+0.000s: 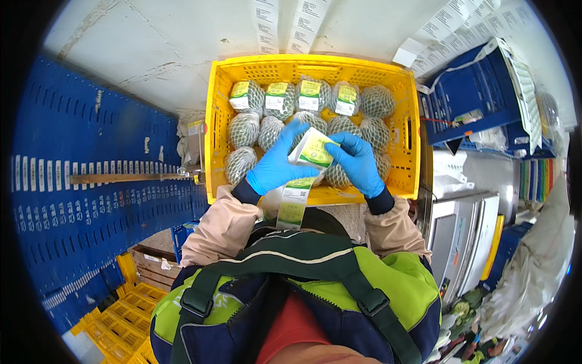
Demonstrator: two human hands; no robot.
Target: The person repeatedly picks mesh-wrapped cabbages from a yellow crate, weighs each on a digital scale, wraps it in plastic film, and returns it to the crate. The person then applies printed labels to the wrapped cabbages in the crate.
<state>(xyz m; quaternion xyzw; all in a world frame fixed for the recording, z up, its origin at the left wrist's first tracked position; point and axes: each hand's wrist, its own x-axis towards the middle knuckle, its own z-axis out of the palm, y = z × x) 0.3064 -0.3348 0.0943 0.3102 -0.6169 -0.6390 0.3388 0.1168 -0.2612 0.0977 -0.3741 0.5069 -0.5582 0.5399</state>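
A strip of yellow-green printed labels [291, 211] hangs from my gloved left hand [283, 161], which grips it above a yellow plastic crate [313, 63]. My right hand [357, 161], also in a blue glove, pinches the edge of the top label [316, 150] between thumb and fingers. In the crate sit several round green items in white foam netting [377, 101], wrapped in clear film. Part of the back row carries labels, such as the wrapped item [310, 94] near the middle. My hands and the strip hide some of the front items.
Blue slatted panels [91, 127] rise on the left, with a wooden handle [127, 179] sticking out across them. On the right are a blue crate [473, 91] and a metal-and-white machine [464, 245]. Yellow crates [118, 323] lie low at left. Paper label strips [309, 22] lie beyond the crate.
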